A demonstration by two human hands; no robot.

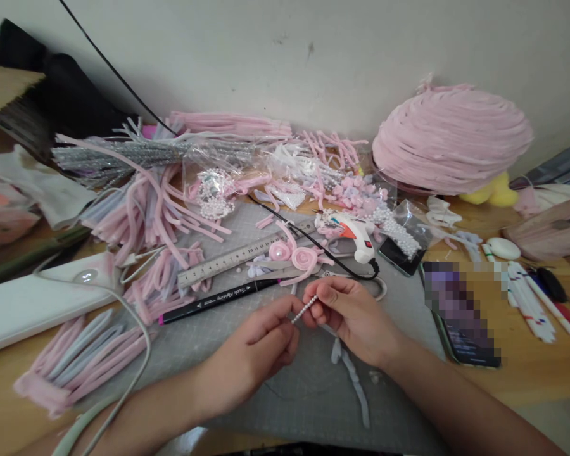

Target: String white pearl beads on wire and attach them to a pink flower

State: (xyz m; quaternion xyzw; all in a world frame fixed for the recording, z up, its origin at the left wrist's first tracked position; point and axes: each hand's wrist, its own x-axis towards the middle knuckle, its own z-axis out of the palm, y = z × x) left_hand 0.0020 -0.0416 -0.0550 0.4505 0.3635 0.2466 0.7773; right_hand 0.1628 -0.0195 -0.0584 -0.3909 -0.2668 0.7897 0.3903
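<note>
Both my hands meet over the grey cutting mat (247, 354) and pinch a short string of small white pearl beads (304, 310) between them. My left hand (256, 351) grips its lower end with closed fingers. My right hand (349, 310) holds the upper end between thumb and fingertips. Just beyond the hands lie pink rolled pipe-cleaner flowers (298, 254), a black marker (218, 296) and a metal ruler (230, 258). A pale lilac pipe cleaner (354, 377) lies on the mat under my right wrist.
A white glue gun (358, 235) with a black cord sits behind my right hand. Pink, lilac and silver pipe cleaners (142, 209) are heaped at left and back. A large pink wound ball (451, 136) stands at right, with phones (460, 316), pens (534, 304) and a white power strip (33, 301) around.
</note>
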